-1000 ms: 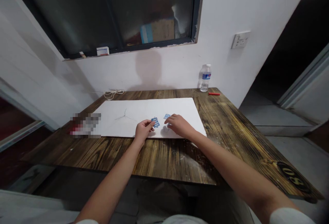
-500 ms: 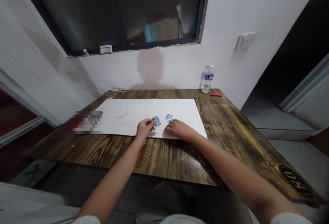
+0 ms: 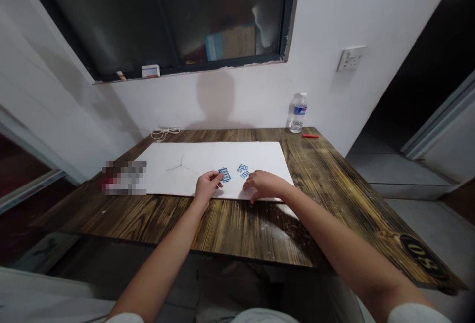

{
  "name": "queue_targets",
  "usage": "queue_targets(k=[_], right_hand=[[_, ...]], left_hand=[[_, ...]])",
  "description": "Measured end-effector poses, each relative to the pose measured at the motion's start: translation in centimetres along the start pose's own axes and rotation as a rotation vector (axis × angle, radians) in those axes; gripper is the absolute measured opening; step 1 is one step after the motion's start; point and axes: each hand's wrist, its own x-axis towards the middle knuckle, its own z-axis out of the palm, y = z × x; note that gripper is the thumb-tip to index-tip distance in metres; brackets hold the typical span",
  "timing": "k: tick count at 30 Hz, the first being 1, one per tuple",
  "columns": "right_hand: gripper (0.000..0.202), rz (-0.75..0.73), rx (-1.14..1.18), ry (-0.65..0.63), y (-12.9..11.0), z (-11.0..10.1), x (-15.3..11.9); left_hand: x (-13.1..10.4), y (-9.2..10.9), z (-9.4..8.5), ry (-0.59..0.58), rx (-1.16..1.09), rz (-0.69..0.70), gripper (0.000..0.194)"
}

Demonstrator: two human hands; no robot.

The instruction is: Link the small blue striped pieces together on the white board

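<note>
My left hand point(image 3: 208, 184) pinches a flat blue-and-white striped cutout point(image 3: 224, 174) between thumb and fingers, just above a white board point(image 3: 211, 152). To its right, two smaller blue-and-white pieces lie on the board: an upper piece point(image 3: 243, 168) and a lower piece point(image 3: 245, 174). My right hand point(image 3: 264, 184) hovers beside the lower piece, palm down. Its fingers are bent and the thumb hangs apart from them, with nothing visible between. Whether its fingertips touch the lower piece, I cannot tell.
Thin dark lines point(image 3: 181, 165) mark the board's left half. A blurred patch point(image 3: 126, 178) covers something at its left end. On the wooden table point(image 3: 148, 219), a coiled white cord point(image 3: 163, 132), a water bottle point(image 3: 299, 113) and a red pen-like stick point(image 3: 310, 136) lie or stand towards the wall.
My right hand has shifted slightly right and its thumb has come away from the fingers, uncovering more of the lower piece. My left hand keeps its pinch on the striped cutout.
</note>
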Motion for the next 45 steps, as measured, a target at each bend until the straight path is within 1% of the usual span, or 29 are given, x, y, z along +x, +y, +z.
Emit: queue_targets(k=[6, 11, 14, 16, 18, 21, 23, 25, 27, 30, 33, 35, 37, 39, 41, 43, 45], right_hand=[[0.032, 0.019, -0.049, -0.045, -1.0, -0.5, 0.1], [0.013, -0.027, -0.066, -0.057, -1.8, -1.0, 0.1], [0.014, -0.020, -0.005, -0.032, -1.6, -1.0, 0.1], [0.016, 0.013, 0.097, 0.029, -1.2, -1.0, 0.0], [0.016, 0.076, 0.237, 0.148, -0.7, -0.9, 0.0], [0.018, 0.227, 0.496, 0.355, 0.0, -0.7, 0.1], [0.025, 0.349, 0.713, 0.445, 0.1, -0.7, 0.2], [0.031, 0.428, 0.945, 0.486, -0.2, -0.7, 0.4], [0.034, 0.436, 1.137, 0.499, -0.6, -0.7, 0.7], [0.034, 0.414, 1.273, 0.482, -1.3, -0.5, 1.1], [0.033, 0.454, 1.204, 0.466, -1.6, 0.0, 1.4], [0.031, 0.495, 1.063, 0.463, -1.7, 0.5, 1.6], [0.029, 0.500, 0.881, 0.477, -2.0, 0.8, 1.7], [0.027, 0.468, 0.710, 0.504, -2.3, 1.1, 1.8], [0.028, 0.437, 0.591, 0.519, -2.7, 1.1, 1.8], [0.031, 0.426, 0.544, 0.502, -2.9, 1.0, 1.8], [0.034, 0.424, 0.547, 0.467, -2.7, 0.7, 1.7]], left_hand=[[0.0, 0.1, 0.0, -0.009, 0.004, -0.004, 0.033], [0.0, 0.0, 0.0, -0.006, 0.004, -0.011, 0.033], [0.0, 0.0, 0.0, -0.011, 0.002, -0.016, 0.033], [0.1, 0.0, 0.0, -0.013, 0.004, -0.017, 0.032], [0.1, 0.0, 0.0, -0.011, 0.004, -0.016, 0.032], [0.1, 0.1, 0.1, -0.006, 0.001, -0.028, 0.032], [0.0, 0.2, 0.2, -0.017, 0.000, -0.039, 0.032], [-0.2, 0.2, 0.2, -0.056, 0.000, -0.037, 0.031], [-0.4, 0.3, 0.3, -0.123, 0.003, -0.019, 0.030], [-0.7, 0.4, 0.3, -0.231, 0.010, 0.020, 0.029], [-0.9, 0.5, 0.3, -0.313, 0.031, 0.030, 0.028], [-1.0, 0.5, 0.3, -0.355, 0.048, 0.026, 0.028], [-1.0, 0.4, 0.2, -0.386, 0.059, 0.018, 0.028], [-0.9, 0.3, 0.2, -0.392, 0.058, 0.003, 0.029], [-1.0, 0.3, 0.2, -0.393, 0.053, -0.012, 0.029], [-1.0, 0.3, 0.3, -0.392, 0.047, -0.025, 0.030], [-1.1, 0.5, 0.3, -0.382, 0.056, -0.029, 0.030]])
